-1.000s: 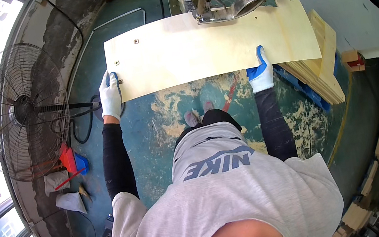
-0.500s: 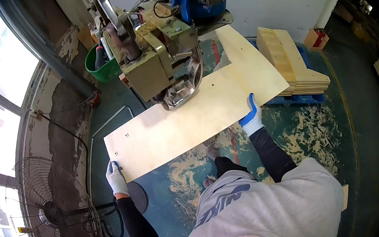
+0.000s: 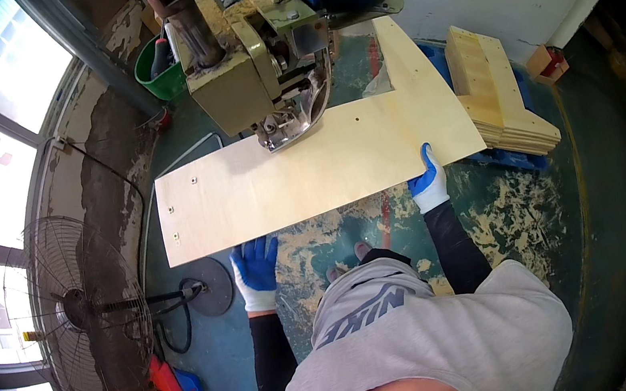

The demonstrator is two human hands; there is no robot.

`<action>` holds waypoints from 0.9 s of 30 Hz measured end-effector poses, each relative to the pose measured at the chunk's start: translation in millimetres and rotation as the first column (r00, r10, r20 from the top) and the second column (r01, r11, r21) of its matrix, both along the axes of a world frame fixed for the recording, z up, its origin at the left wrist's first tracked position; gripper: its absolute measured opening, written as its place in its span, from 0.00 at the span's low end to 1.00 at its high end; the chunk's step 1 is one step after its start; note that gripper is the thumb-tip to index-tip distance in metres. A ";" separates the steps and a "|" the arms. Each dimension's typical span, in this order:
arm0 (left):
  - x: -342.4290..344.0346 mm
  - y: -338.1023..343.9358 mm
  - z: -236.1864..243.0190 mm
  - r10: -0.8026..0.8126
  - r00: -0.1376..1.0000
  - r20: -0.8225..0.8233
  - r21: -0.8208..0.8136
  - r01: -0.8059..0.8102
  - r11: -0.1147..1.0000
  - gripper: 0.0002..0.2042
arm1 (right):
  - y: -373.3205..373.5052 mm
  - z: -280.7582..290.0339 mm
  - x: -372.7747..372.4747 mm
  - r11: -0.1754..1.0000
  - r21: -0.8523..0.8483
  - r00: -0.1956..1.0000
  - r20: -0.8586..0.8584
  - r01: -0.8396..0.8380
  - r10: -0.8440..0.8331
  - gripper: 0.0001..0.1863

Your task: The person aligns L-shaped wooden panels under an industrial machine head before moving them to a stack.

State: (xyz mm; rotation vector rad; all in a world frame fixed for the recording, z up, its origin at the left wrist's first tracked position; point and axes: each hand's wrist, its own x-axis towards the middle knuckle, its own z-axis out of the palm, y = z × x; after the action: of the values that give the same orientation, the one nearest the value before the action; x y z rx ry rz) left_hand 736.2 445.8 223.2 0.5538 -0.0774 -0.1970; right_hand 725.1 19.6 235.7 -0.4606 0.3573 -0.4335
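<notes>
A large L-shaped plywood panel (image 3: 301, 173) lies level under the metal head (image 3: 294, 121) of a yellow-green machine (image 3: 238, 97). Several small holes show in it, some with metal inserts near its left end. My right hand (image 3: 429, 182), in a white glove with a blue coated palm, grips the near edge towards the right, thumb on top and fingers hidden underneath. My left hand (image 3: 257, 275), gloved the same way, is open with its blue palm up. Its fingertips reach the near edge left of the middle; whether they touch the panel I cannot tell.
Similar panels (image 3: 491, 88) are stacked on a blue pallet (image 3: 514, 159) at the right. A wire-cage fan (image 3: 75, 308) and its round base (image 3: 209, 286) stand at the left. A green bucket (image 3: 165, 84) hangs beside the machine. Sawdust (image 3: 516, 226) covers parts of the floor.
My left hand has let go of the panel's left end and moved right along the near edge, turning palm up. The panel has swung to lie straighter. My right hand keeps its hold.
</notes>
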 end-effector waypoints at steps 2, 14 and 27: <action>9.1 -56.7 12.1 -0.119 0.992 -0.045 -0.078 0.116 0.990 0.29 | -14.8 -3.1 -4.3 0.999 0.007 0.999 -0.011 -0.037 0.037 0.23; 47.2 -119.2 21.3 0.224 0.922 -0.316 -0.020 -0.242 0.970 0.27 | -180.3 50.0 -29.2 0.444 -0.700 0.587 -0.043 0.560 -0.808 0.21; 47.7 -131.4 18.4 0.275 0.913 -0.301 -0.034 -0.298 0.954 0.28 | -26.3 352.8 203.0 0.429 -0.679 0.766 0.640 0.596 -0.052 0.15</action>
State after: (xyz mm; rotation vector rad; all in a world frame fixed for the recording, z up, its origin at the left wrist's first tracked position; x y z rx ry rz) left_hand 783.9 314.4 241.6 0.4456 0.2841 0.0132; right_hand 928.1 -6.7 588.5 -1.2501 -0.4028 -1.1568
